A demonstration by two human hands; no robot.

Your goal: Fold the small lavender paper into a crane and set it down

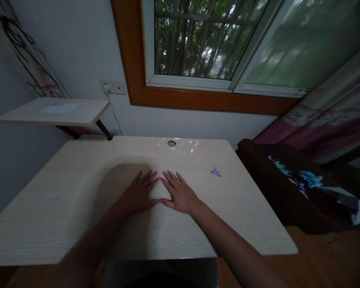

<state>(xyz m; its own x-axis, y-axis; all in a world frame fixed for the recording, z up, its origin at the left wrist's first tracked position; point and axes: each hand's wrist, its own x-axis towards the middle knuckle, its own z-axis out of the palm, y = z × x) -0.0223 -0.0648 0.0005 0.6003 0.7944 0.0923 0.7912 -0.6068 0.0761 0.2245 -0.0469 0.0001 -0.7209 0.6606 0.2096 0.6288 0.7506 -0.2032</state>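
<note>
My left hand (139,192) and my right hand (179,193) lie flat, palms down, on the pale wooden desk (78,208). Their forefingers and thumbs touch and frame a small triangle of desk between them. The fingers of both hands are stretched out and hold nothing. A small purple folded-paper figure (216,172), like a crane, sits on the desk to the right of my right hand, well apart from it.
A round cable hole (171,143) is near the desk's far edge. A raised side shelf (55,112) with a white sheet stands at the far left. A wall socket (112,86) and window are behind. Dark furniture (288,188) stands right of the desk.
</note>
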